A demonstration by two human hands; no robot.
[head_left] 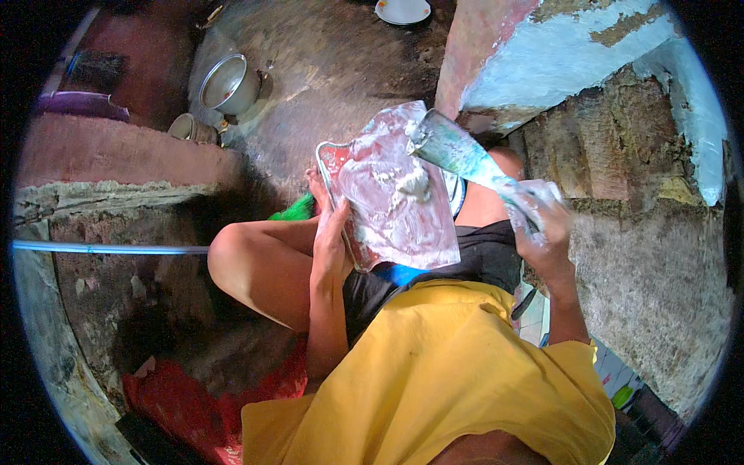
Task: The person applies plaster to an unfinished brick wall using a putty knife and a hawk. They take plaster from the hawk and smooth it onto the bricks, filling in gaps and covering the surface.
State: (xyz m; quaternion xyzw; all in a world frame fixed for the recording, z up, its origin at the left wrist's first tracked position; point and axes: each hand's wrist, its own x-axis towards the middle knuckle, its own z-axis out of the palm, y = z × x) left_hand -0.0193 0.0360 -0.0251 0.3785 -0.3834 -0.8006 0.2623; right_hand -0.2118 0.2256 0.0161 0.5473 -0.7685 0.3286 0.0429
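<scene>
My left hand (332, 232) grips the left edge of a flat board (384, 217), red under a smeared layer of white paste, with a thicker lump of paste (412, 184) near its middle. The board is held tilted above my lap. In my right hand (542, 229) is the handle of a wide, stained putty knife (457, 151). Its blade reaches over the upper right of the board, with white paste at the tip.
A metal pot (240, 87), a smaller pot (186, 130) and a white plate (403, 17) sit on the dark floor. A rough white wall (566, 46) rises at the right, a low pink ledge (116, 151) at the left. A pale pipe (116, 247) crosses beside my left knee.
</scene>
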